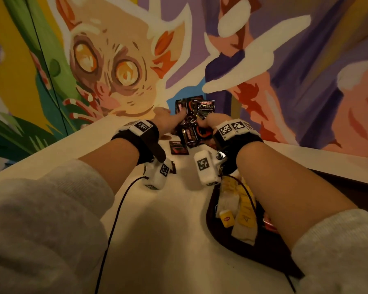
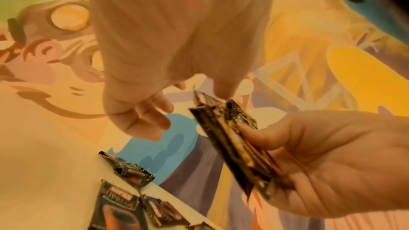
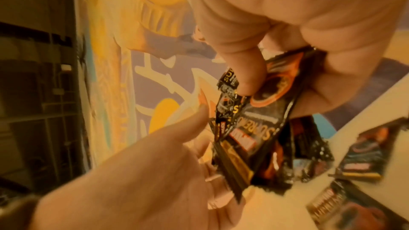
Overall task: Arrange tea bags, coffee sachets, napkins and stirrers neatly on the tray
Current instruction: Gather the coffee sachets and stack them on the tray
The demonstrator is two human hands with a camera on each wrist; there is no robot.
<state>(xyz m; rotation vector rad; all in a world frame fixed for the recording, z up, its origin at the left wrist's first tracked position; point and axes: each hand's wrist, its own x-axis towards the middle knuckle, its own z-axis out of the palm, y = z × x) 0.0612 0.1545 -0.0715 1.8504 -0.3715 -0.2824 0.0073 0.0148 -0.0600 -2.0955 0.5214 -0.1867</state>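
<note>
Up above the far edge of the white table, a stack of dark coffee sachets is held between the two hands, close to the painted wall. More loose sachets lie flat on the table just under the hands, some overlapping.

The right hand grips the stack: its thumb presses the printed front while the curled fingers back it from behind. The left hand reaches in from the other side with its fingers loosely extended toward the top edge of the stack; in the left wrist view its fingertips sit just beside the sachets, and whether they actually touch or pinch them cannot be told. Both wrists carry black straps with white marker blocks.

Nearer the person, on the right side, a dark tray rests on the table under the right forearm. It holds yellow-tagged tea bags lying in a rough row, with something red partly hidden beside them.
</note>
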